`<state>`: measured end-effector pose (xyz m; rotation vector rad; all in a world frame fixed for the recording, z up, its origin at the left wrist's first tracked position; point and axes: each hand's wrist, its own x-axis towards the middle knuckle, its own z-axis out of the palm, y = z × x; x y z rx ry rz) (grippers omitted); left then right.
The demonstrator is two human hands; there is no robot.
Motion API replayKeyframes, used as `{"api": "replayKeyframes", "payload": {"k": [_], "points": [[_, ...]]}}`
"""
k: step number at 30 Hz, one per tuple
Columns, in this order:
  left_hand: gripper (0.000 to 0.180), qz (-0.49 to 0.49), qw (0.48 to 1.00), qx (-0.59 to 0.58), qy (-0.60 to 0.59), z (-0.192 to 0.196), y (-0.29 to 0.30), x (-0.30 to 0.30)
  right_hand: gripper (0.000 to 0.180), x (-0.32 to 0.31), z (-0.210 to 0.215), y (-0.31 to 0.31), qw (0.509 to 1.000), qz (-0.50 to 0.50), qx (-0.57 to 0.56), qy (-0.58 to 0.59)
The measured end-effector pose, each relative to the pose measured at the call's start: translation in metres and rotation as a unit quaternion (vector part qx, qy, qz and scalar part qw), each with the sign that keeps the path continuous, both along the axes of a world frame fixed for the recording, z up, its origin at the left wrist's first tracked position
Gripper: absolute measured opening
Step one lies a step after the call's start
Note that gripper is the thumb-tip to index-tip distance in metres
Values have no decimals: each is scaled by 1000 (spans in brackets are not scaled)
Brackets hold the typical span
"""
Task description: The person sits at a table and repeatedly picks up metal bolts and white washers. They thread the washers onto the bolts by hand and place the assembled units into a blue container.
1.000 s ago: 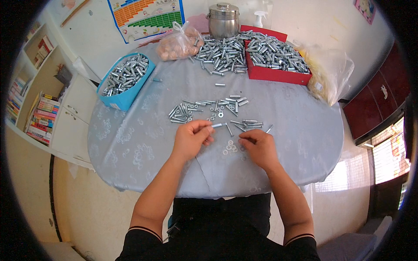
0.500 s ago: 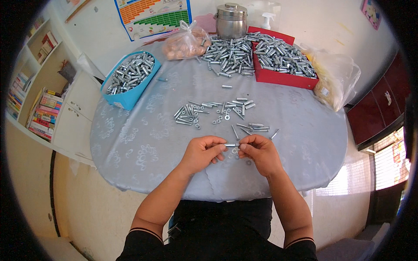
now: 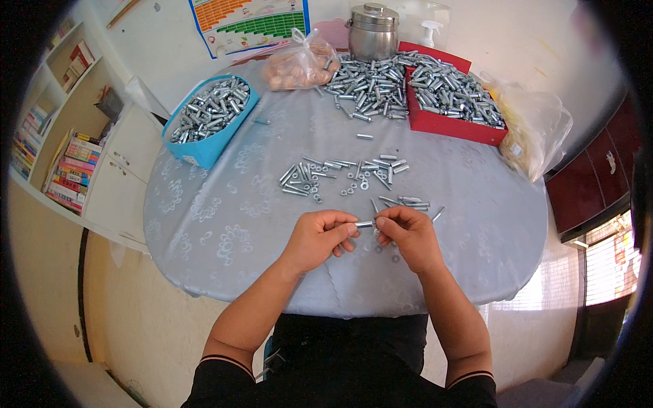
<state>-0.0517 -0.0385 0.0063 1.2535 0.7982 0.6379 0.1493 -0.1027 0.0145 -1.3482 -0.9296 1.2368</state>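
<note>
Between both hands, above the near part of the table, lies a silver metal expansion bolt (image 3: 364, 224), held level. My left hand (image 3: 320, 236) pinches its left end between thumb and fingers. The fingertips of my right hand (image 3: 409, 234) are closed at its right end, hiding whatever small part is there. Just beyond the hands lie several thin bolts (image 3: 408, 202). Farther off is a loose spread of bolts (image 3: 296, 180), metal sleeves (image 3: 389, 164), nuts and washers (image 3: 364, 184). A few washers (image 3: 395, 258) rest near my right hand.
A blue tub (image 3: 212, 148) of expansion bolts stands far left, a red box (image 3: 452, 129) of them far right. A bolt pile (image 3: 371, 85) lies between, by a steel pot (image 3: 373, 34). Plastic bags (image 3: 299, 64) and a grey tablecloth (image 3: 224, 224) also show.
The table and its contents appear shifted slightly right and down in the view. More of the expansion bolt's middle shows between my fingers, and its right end is tilted slightly up.
</note>
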Motion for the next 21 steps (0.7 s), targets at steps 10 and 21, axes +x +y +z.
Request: {"api": "replayKeyframes", "payload": {"k": [10,21], "points": [[19,61,996,60,32,22,60,-29,14,-18,5,36,992,-16,58,-115],[20,127,989,70,6,-2,89,-50,13,-41,-24,100,851,8,185,-492]]}}
